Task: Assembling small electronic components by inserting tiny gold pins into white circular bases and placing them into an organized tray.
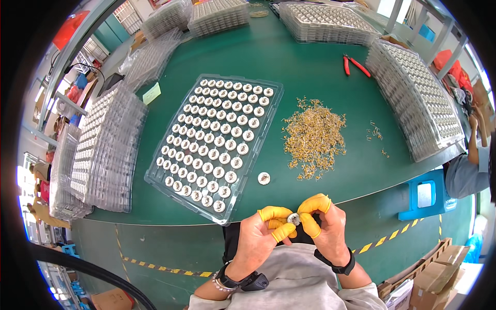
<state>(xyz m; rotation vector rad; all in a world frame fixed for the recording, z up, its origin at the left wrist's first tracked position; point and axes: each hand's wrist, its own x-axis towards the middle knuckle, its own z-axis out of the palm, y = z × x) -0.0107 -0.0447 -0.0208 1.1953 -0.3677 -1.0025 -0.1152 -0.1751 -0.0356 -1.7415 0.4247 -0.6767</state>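
My left hand (257, 240) and my right hand (331, 232) meet just off the table's near edge, both wearing yellow finger cots. Between their fingertips is a small round white part (294, 219), pinched from both sides. Whether the right fingertips also hold a small metal piece is hidden. A similar round white part (264, 178) lies alone on the table, ahead of my hands. To its left, a clear plastic tray (238, 192) carries rows of these parts with metal bits in their centres. Beyond my right hand spreads a loose pile of tiny brass-coloured metal pieces (314, 137).
Stacks of filled clear trays stand at the left (111, 150), far right (330, 23) and right (418, 101). Red-handled pliers (355, 65) and a few stray metal pieces (374, 132) lie right of the pile. A blue stool (411, 199) stands beyond the right edge, near another person's arm.
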